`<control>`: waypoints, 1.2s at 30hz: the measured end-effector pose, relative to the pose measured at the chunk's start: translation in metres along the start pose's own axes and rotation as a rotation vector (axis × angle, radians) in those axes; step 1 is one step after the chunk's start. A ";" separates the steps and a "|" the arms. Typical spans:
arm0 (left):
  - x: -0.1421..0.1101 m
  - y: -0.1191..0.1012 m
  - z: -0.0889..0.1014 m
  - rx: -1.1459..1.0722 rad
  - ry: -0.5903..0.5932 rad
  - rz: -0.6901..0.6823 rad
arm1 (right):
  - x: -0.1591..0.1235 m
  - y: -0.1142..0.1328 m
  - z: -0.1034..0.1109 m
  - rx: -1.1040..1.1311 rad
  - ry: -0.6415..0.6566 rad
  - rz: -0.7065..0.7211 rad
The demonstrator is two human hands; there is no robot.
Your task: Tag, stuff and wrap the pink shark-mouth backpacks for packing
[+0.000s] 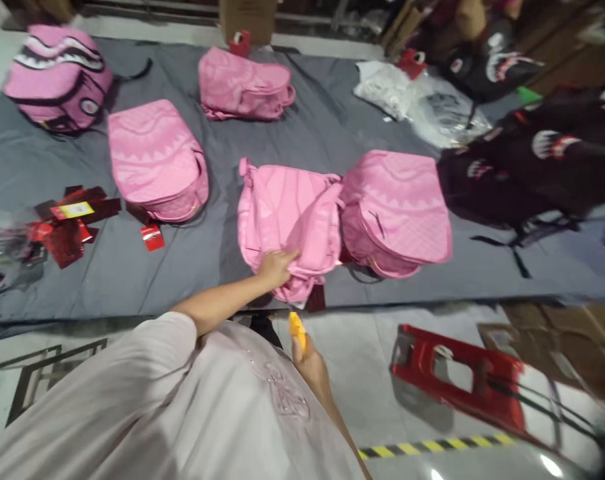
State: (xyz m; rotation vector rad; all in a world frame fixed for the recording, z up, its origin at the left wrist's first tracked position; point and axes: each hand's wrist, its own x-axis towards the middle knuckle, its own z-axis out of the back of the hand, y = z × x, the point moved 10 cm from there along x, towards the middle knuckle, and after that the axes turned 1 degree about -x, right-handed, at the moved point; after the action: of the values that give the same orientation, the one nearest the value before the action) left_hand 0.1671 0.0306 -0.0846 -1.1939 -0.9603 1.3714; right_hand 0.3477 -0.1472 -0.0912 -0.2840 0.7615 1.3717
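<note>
A pink backpack [288,207] lies in front of me at the table's near edge, its shoulder straps facing up. My left hand [277,268] is closed on its lower part, with the fingers over the strap side. In my right hand [307,357], just off the table's edge, is a yellow tagging gun [297,325]; its thin tip points up toward the bottom of the backpack. Blur hides whether the tip touches anything. A dark red tag [316,298] hangs below the bag beside the tip. Another pink backpack [397,210] leans against the first on the right.
More pink backpacks [157,157] stand left and behind on the grey-covered table [222,143]. Red tags [72,220] lie in a pile at left. Black backpacks [527,160] and clear plastic bags [427,110] are at right. A red cart [457,373] stands on the floor.
</note>
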 end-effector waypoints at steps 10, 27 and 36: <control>-0.044 0.007 0.014 -0.817 -0.459 0.231 | -0.009 0.008 0.031 0.153 -0.309 0.145; -0.114 0.013 0.025 0.664 0.200 0.004 | 0.023 -0.040 -0.021 0.136 0.061 0.111; -0.036 -0.060 0.107 1.056 -0.151 -0.056 | -0.012 -0.055 0.028 0.214 -0.169 0.343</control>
State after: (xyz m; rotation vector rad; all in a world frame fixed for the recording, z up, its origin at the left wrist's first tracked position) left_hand 0.0724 0.0099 -0.0009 -0.2611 -0.2406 1.6039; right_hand 0.4082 -0.1514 -0.0763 0.1369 0.8328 1.5961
